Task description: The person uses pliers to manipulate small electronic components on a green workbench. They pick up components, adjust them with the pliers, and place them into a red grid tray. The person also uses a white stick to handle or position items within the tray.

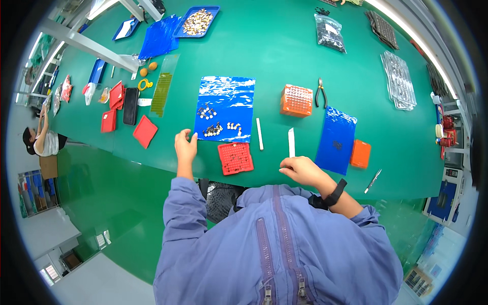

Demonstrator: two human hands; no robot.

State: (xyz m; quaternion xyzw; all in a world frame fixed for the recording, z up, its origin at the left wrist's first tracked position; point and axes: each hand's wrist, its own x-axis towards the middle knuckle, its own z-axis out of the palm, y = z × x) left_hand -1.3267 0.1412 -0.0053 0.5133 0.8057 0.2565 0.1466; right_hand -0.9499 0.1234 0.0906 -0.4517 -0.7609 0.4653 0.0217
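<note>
My left hand point(186, 146) is at the lower left corner of a blue sheet point(225, 94), thumb and fingers apart, holding nothing I can see. Small black-and-white parts point(210, 130) lie in groups on that sheet. A red perforated tray point(235, 157) sits against the sheet's near edge, dark bits in some of its holes. My right hand point(305, 171) is curled at the near end of a flat white strip point(291, 142); the fingers hide that end. Left of it lies a thin white stick point(260, 134). Beyond stands an orange block with a clear gridded top point(296, 100).
Pliers point(321, 94), a second blue sheet point(335, 140), an orange box point(360, 154) and tweezers point(373, 181) are to the right. Red trays point(145, 131) and a black case point(130, 106) lie left. A blue tray of small parts point(197, 23) stands far back. Another person point(44, 137) is at far left.
</note>
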